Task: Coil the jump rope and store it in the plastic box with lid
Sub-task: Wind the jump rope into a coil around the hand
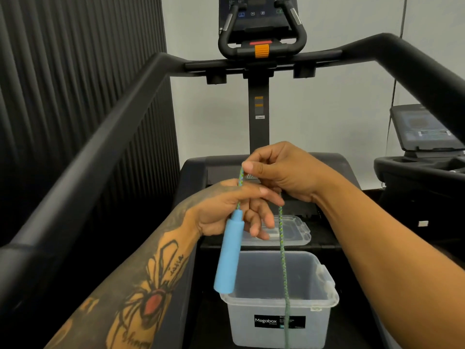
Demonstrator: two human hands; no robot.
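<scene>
A jump rope with a blue-green braided cord point(283, 255) and a light blue handle point(228, 255) hangs over the clear plastic box point(324, 290). My right hand point(281, 172) pinches the cord between thumb and forefinger at the top of a bend. From there one strand runs down across my left hand point(226, 210) to the dangling handle. The other strand drops in front of the box and out of view below. My left hand's fingers are loosely spread, the cord passing over its forefinger. The box stands open and empty on the treadmill belt. Its clear lid point(297, 231) lies flat just beyond it.
I stand on a treadmill with black side rails point(83, 170) on the left and right point(427, 71). Its console and handlebar point(261, 34) rise ahead. A second machine's console point(427, 129) sits at the right. A dark slatted wall is on the left.
</scene>
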